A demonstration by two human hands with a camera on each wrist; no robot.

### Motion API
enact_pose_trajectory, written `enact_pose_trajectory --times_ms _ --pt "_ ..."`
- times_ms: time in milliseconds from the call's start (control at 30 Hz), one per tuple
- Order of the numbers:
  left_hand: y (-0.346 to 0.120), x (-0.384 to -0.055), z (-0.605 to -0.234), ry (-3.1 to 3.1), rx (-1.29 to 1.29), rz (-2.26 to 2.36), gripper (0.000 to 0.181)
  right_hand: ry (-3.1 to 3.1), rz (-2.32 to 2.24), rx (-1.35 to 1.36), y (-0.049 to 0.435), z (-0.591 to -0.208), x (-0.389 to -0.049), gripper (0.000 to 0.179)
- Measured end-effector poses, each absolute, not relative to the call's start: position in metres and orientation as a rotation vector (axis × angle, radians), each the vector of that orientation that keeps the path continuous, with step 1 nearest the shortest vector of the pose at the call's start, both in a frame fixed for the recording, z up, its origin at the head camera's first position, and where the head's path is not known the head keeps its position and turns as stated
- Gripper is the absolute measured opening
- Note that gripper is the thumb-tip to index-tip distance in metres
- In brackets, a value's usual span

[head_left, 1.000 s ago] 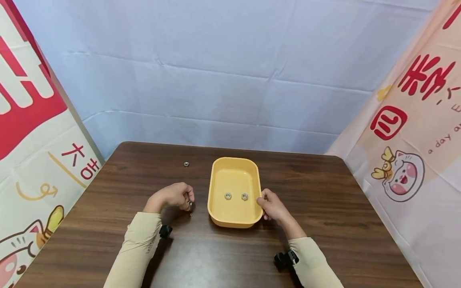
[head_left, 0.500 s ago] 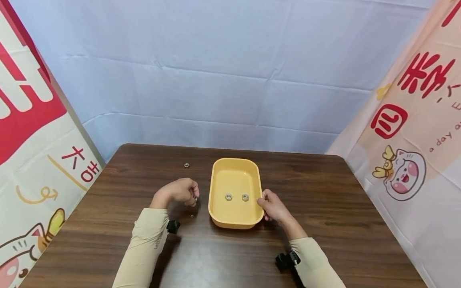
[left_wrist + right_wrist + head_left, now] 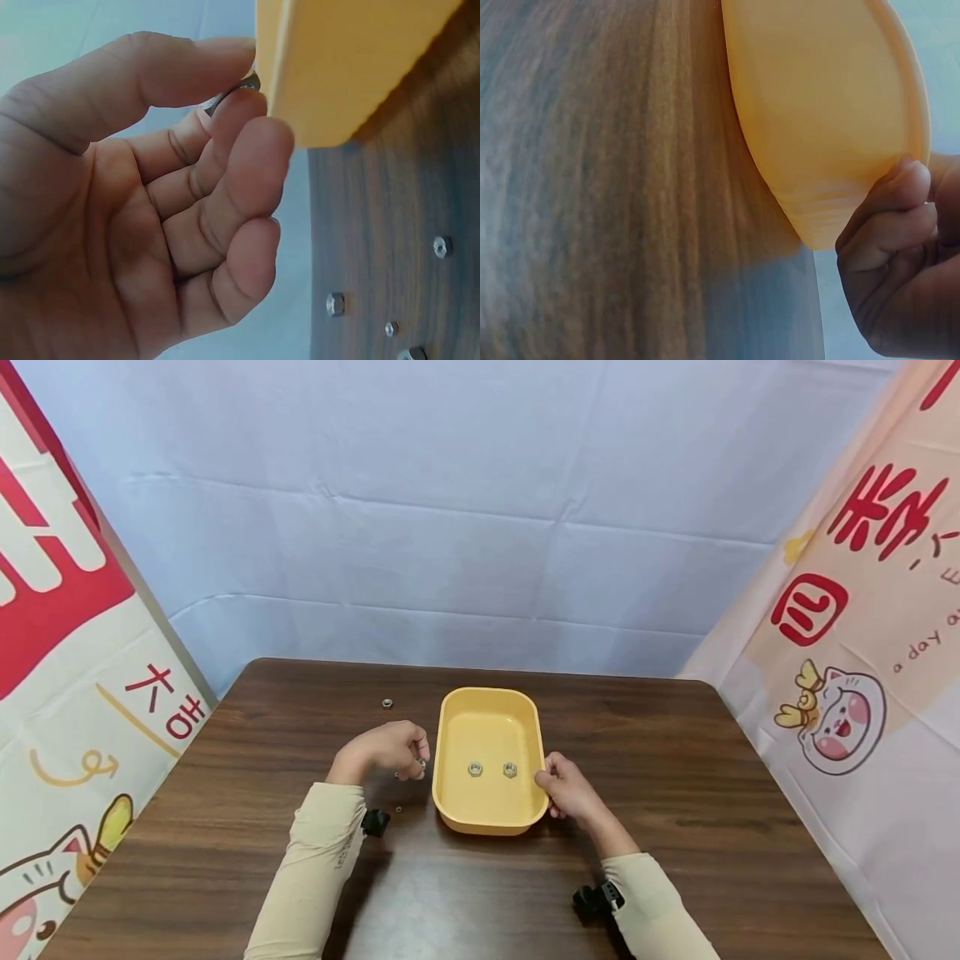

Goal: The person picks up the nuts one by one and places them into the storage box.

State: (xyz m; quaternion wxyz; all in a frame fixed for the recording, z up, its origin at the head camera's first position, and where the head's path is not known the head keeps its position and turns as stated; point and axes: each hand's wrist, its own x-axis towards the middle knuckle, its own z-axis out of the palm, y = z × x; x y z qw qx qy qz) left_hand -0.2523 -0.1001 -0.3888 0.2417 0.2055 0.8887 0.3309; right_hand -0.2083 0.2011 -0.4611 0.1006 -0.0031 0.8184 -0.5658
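My left hand point(image 3: 386, 750) pinches a small metal nut point(image 3: 251, 81) between thumb and fingertips, just outside the left rim of a yellow plastic tray point(image 3: 491, 817). In the left wrist view the thumb tip overlaps the edge of the tray wall, and the other fingers curl loosely below. On the opposite side, my right hand point(image 3: 572, 791) grips the tray's right rim, thumb over the edge and curled fingers point(image 3: 889, 229) against the outer wall. Two hex nuts, a left one point(image 3: 476, 768) and a right one point(image 3: 510, 769), lie on the tray floor.
A nut point(image 3: 387, 703) lies on the brown wooden table point(image 3: 675, 760) behind my left hand. A tiny nut point(image 3: 398, 809) sits in front of it. Several loose nuts, one of them this nut point(image 3: 442, 247), show in the left wrist view. Cloth hangings surround the table.
My left hand has moved right and slightly away from me, carrying the nut to the tray's left rim. A nut on the table now shows beneath it. The right hand and tray stay put.
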Motion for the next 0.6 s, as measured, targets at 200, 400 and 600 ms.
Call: enact_pose_trajectory --times_ms 200,400,600 --pt "-0.090 -0.253 -0.384 2.411 0.523 0.922 0.015 2.423 -1.678 -0.015 0.201 -0.461 -0.207 0.010" --pt "-0.084 -0.257 -0.385 2.413 0.527 0.923 0.017 2.425 -1.671 -0.006 0.201 -0.460 -0.207 0.009" --pt "-0.079 -0.261 -0.383 2.416 0.533 0.892 0.019 2.430 -1.671 0.000 0.200 -0.459 -0.206 0.009"
